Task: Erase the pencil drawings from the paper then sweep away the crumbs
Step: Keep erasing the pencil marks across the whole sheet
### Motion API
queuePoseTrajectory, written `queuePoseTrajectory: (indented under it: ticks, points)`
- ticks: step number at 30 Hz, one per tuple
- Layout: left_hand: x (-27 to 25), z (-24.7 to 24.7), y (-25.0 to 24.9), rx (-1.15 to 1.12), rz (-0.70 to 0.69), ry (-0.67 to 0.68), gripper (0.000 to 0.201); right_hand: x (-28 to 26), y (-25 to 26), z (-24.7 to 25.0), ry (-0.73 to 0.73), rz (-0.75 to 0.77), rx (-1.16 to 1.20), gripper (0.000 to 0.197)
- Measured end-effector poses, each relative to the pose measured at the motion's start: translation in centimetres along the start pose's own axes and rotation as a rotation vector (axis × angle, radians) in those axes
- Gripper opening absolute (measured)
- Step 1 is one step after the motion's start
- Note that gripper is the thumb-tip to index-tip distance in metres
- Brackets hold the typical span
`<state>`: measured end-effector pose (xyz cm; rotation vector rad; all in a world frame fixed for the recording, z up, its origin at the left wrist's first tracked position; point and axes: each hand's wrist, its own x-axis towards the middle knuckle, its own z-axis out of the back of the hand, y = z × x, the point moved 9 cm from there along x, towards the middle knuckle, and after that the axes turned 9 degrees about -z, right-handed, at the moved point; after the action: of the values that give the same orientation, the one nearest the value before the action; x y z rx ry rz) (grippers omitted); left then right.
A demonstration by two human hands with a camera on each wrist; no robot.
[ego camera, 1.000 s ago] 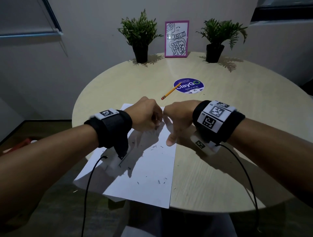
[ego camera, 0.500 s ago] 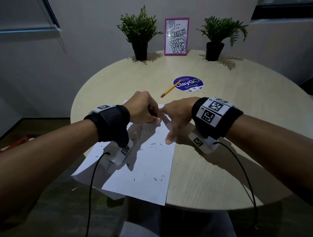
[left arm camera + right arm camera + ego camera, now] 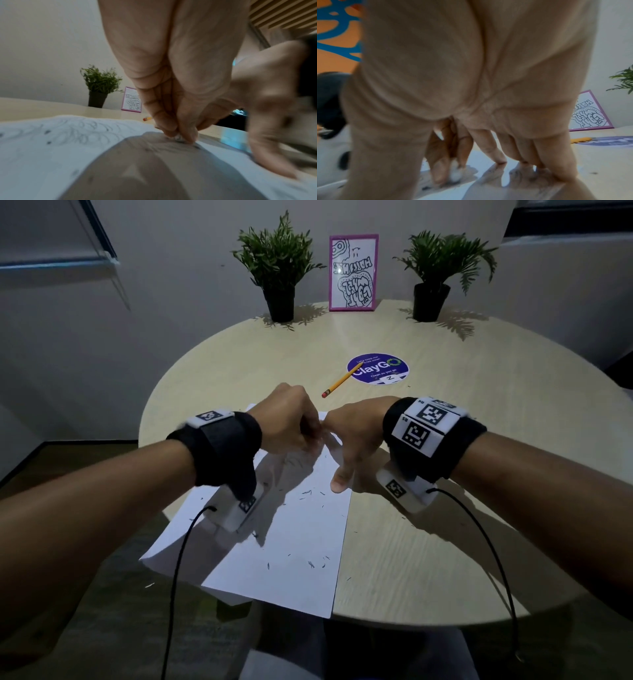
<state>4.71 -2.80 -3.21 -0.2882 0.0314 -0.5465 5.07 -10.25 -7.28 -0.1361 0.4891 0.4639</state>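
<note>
On the round light-wood table [image 3: 428, 474] there is one white sheet of paper [image 3: 294, 549], and the edge of another white sheet shows under its near left side. The top sheet lies at the near left part of the table, with its long axis running from near to far and leaning a little to the left at the far end; its near end hangs over the table edge. Faint pencil loops [image 3: 82, 134] are visible on it, and many small dark eraser crumbs [image 3: 313, 564] are scattered over it. The left hand [image 3: 287, 422] pinches one small white eraser [image 3: 179, 138] between thumb and fingertips, pressed down on the far end of the paper. The right hand [image 3: 356, 436] is spread, with straight fingers [image 3: 496, 155] pressing on the paper just right of the eraser. One yellow pencil [image 3: 340, 380] lies farther away, its pink end toward the near left and its tip on one round purple sticker [image 3: 377, 368]. At the far edge stand two green potted plants [image 3: 279, 268] and one pink-framed drawing [image 3: 353, 272] between them.
</note>
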Motion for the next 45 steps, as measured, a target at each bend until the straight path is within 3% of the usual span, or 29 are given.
queuePoseTrajectory:
  ticks: [5, 7, 11, 14, 20, 23, 26, 30, 35, 40, 45]
  points:
    - [-2.0, -1.6, -2.4, -0.061, -0.089, 0.097, 0.008, -0.1, 0.1, -0.2, 0.015, 0.021, 0.036, 0.066]
    - [-1.2, -1.1, -2.0, -0.072, -0.070, 0.070, 0.010, -0.3, 0.1, 0.0, 0.008, 0.037, 0.064, 0.055]
    - [0.3, 0.3, -0.1, -0.089, 0.048, -0.070, 0.014, -0.4, 0.2, 0.1, -0.004, 0.046, 0.072, 0.064]
    - [0.1, -0.6, -0.9, -0.071, 0.018, -0.036, 0.013, -0.5, 0.0, -0.1, 0.009, 0.043, 0.077, 0.054]
    - [-1.3, -2.0, -2.6, -0.107, -0.041, 0.126, 0.012, -0.3, -0.1, -0.2, 0.023, 0.008, 0.068, 0.063]
    - [0.3, -0.6, -1.3, -0.043, 0.023, 0.068, 0.013, -0.8, 0.0, 0.1, 0.005, 0.032, 0.057, 0.055]
    - [0.9, 0.2, 0.3, -0.085, 0.117, 0.013, 0.011, -0.9, -0.2, 0.0, -0.005, 0.011, 0.029, 0.063]
    - [-0.2, -1.1, -1.5, -0.079, 0.023, 0.083, 0.015, -1.0, 0.2, 0.1, -0.006, 0.056, 0.044, 0.055]
    - [-1.3, -2.0, -1.8, -0.139, 0.027, 0.189, 0.016, -1.0, 0.0, 0.1, -0.010, 0.026, 0.029, 0.050]
    - [0.8, 0.4, 0.1, -0.088, 0.098, 0.023, 0.013, -1.3, 0.0, 0.2, -0.008, 0.011, 0.023, 0.052]
    - [-1.2, -1.3, -2.5, -0.018, -0.042, 0.104, 0.011, -1.0, 0.1, 0.0, 0.012, 0.022, 0.055, 0.050]
